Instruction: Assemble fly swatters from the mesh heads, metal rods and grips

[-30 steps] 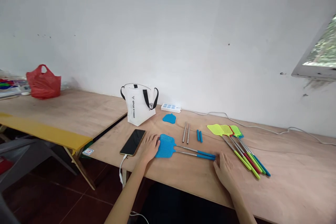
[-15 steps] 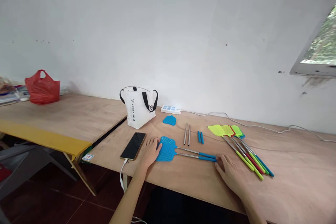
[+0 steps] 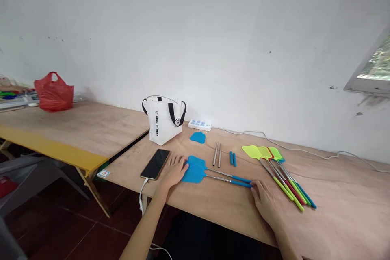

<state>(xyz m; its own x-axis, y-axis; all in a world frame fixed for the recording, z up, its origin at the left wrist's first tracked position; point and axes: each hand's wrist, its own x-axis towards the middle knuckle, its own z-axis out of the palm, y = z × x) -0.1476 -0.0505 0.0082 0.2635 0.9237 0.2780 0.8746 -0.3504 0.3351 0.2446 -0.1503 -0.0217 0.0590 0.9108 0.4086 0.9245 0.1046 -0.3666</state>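
Observation:
Two blue fly swatters (image 3: 195,172) with steel shafts lie side by side on the wooden table, their heads overlapping. My left hand (image 3: 173,173) rests flat at the left edge of these heads, fingers spread and thumb touching the mesh. At the other end, the fingertips of my right hand (image 3: 265,200) touch the ends of the blue handles (image 3: 242,183); that hand is loosely bent, with thumb and forefinger apart. Beyond the swatters lie a loose blue swatter head (image 3: 198,137), two steel tubes (image 3: 217,155) and two short blue grips (image 3: 233,158).
Fanned out on the right are several swatters (image 3: 282,174) in yellow-green, red, green and blue. A phone (image 3: 155,164) with a white cable lies left of my left hand. Behind stand a white bag (image 3: 164,124) and a power strip (image 3: 200,124). A red plastic bag (image 3: 55,93) sits on the other table.
The view has tilted slightly. Both hands stay at the two ends of the blue swatters, which have barely moved.

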